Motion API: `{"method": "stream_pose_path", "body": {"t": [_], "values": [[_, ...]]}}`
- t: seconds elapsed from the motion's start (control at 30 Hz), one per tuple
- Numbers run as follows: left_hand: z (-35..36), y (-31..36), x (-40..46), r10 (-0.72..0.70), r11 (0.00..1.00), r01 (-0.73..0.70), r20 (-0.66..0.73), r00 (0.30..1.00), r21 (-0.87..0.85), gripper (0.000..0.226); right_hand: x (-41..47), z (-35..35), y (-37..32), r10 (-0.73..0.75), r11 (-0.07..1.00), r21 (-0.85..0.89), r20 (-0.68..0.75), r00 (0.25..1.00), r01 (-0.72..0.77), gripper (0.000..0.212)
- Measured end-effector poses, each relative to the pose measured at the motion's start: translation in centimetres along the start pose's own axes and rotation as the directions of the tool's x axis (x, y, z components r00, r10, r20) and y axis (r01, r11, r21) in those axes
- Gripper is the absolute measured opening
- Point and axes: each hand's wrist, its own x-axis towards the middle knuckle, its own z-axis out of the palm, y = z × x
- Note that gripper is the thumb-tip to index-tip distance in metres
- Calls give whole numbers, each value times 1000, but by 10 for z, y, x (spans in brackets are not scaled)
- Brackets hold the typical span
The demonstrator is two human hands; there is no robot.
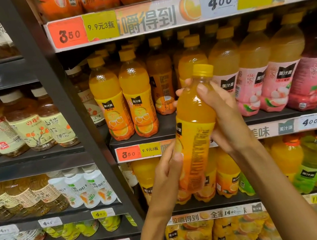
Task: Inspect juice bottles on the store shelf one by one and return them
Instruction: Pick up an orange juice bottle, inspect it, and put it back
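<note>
You hold the bottle [193, 126] tilted in front of the shelf [167, 126], left hand [168, 173] gripping its base, right hand [222, 113] its shoulder. The gap behind looks narrow, perhaps; returning it carelessly could topple neighbouring bottles [137, 94].

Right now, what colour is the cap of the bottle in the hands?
Yellow-orange; the cap shows clearly in the head view.

- Dark metal upright [58, 99] divides two shelving bays.
- Shelf edges carry price strips: orange tag [67, 33], yellow tag [100, 26].
- Left bay's dark shelf board [26, 159] sits lower.
- Lighting even, overhead.
</note>
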Motion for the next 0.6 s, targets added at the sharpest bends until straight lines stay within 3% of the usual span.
{"method": "stream_pose_path", "body": {"t": [0.07,0.17,0.3,0.43,0.5,0.6], "values": [[4,3,2,62,992,-54,-70,996,110,46,-1,4,0,-14,998,-56,-72,997,10,36],[15,5,5,103,981,-77,-136,985,180,47,-2,10,-2,-16,988,-153,-108,994,-1,49],[20,5,1,-1,1000,3,-198,980,9,38,0,7,-4,110,987,-110,-75,991,-118,52],[11,11,-5,-254,893,275,106,961,-355,65,5,-3,-1,219,968,118,24,975,-220,41],[11,11,-5,-280,832,368,257,925,-416,68,6,-3,4,269,933,215,118,956,-289,48],[9,7,-4,-328,850,400,249,911,-342,69,7,-3,8,249,943,202,106,963,-266,52]]}}
